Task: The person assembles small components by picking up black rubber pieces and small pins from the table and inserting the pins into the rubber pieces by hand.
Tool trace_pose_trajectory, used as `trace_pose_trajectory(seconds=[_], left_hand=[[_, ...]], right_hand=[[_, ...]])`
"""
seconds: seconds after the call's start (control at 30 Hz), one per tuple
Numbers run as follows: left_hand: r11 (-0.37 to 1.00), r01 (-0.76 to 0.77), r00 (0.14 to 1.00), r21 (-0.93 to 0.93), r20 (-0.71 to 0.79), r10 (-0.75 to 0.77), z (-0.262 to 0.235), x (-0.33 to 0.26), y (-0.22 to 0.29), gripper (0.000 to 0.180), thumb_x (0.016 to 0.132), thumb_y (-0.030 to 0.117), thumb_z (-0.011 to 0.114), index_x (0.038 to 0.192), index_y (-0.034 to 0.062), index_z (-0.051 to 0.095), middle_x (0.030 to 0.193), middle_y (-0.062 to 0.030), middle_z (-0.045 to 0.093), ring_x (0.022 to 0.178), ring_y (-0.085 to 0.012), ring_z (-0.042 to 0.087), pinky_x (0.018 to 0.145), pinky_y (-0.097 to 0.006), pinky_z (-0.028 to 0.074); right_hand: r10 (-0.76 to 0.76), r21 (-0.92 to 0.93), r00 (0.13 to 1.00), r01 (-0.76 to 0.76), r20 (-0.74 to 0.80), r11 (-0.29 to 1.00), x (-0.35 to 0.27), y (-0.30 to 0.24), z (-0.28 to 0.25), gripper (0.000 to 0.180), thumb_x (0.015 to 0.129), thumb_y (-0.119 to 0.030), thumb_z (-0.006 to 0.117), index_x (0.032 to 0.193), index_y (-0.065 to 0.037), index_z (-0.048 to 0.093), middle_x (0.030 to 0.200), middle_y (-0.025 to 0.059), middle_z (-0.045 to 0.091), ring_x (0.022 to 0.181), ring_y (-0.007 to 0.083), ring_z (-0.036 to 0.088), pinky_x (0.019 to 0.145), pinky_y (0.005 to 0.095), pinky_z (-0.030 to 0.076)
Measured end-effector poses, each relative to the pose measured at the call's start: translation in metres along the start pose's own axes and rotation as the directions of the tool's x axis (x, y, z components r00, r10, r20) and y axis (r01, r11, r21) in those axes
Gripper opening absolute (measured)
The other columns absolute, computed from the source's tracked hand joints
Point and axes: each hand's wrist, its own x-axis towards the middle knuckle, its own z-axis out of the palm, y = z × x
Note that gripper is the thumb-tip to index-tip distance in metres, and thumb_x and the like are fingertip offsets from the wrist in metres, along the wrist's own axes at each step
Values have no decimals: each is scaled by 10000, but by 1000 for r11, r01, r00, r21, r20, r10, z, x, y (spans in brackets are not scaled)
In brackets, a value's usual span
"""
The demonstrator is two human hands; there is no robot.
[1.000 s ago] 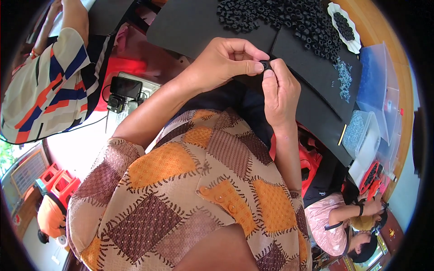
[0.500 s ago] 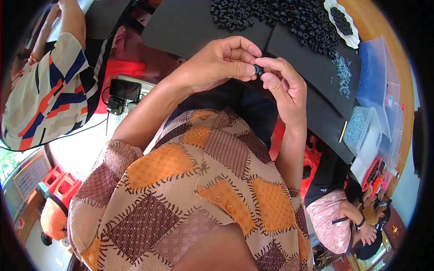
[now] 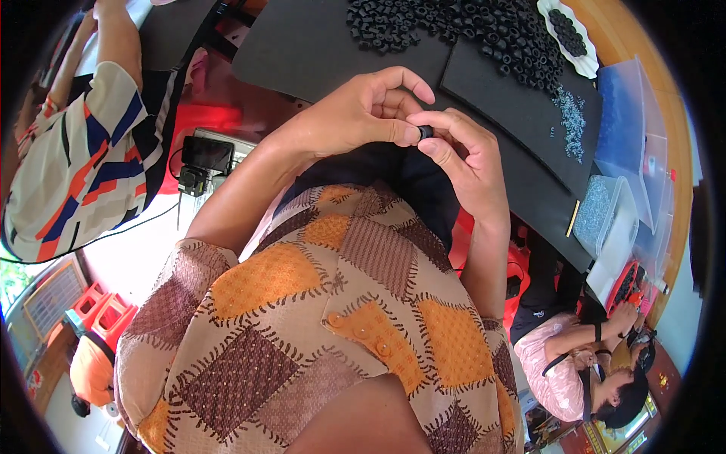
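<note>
Between the fingertips of both hands is a small black ring-shaped part (image 3: 426, 132), held over my lap just off the table's near edge. My left hand (image 3: 370, 113) pinches it with the thumb, its index finger arched above. From the other side, the thumb and index finger of my right hand (image 3: 467, 147) close on the same part. Many similar black parts (image 3: 484, 34) lie in a heap on the black table mat (image 3: 302, 53). Beside the heap is a scatter of tiny clear bluish pieces (image 3: 571, 125).
A white dish (image 3: 588, 66) of black parts stands at the far right. A clear tub (image 3: 616, 216) of bluish pieces and a larger clear plastic box (image 3: 631, 136) stand along the right edge. People sit at left (image 3: 83, 166) and right (image 3: 563, 363). A small camera device (image 3: 198, 166) is at left.
Both hands have shifted slightly down and left with the black part, which has turned between the fingertips. The person at right has raised their hands toward the red tray.
</note>
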Motion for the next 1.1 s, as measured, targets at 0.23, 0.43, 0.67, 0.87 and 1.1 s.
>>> trace_pose_trajectory(seconds=[0.23,0.43,0.67,0.87,1.1], left_hand=[[999,-37,999,7,4,37,-1,1,-5,410,850,73,737,1184,53,500,970,-8,598,891,-63,571,758,-186,469],[998,-67,998,-4,9,67,3,4,-6,374,844,77,745,1137,72,512,971,6,593,903,-59,567,774,-196,467],[999,-33,999,11,-41,33,8,1,-1,368,842,54,727,1143,59,515,1002,-19,615,943,-87,592,844,-243,477],[992,-109,986,67,-123,116,10,6,-12,329,865,18,690,1148,34,521,1026,-47,627,959,-105,620,877,-263,502],[991,-129,972,37,-193,134,16,4,-17,315,885,49,692,1157,25,534,1015,-44,623,944,-107,624,848,-250,516]], right_hand=[[48,206,996,-32,-74,978,-3,8,9,199,862,-102,688,1055,-55,704,766,3,569,672,83,512,606,240,414],[100,427,994,-70,-48,901,-7,12,11,175,914,-124,649,1064,-54,706,819,-7,578,649,57,489,576,209,400],[125,526,992,-108,4,844,-10,12,8,189,923,-83,625,1098,-38,680,872,-20,553,674,52,483,604,205,408],[77,486,984,10,-159,874,-11,17,16,158,896,-71,656,1051,-43,661,871,-1,527,745,71,501,675,231,426],[47,393,973,47,-226,918,-12,19,19,148,897,-70,654,1034,-16,639,895,33,565,777,105,612,686,237,473]])
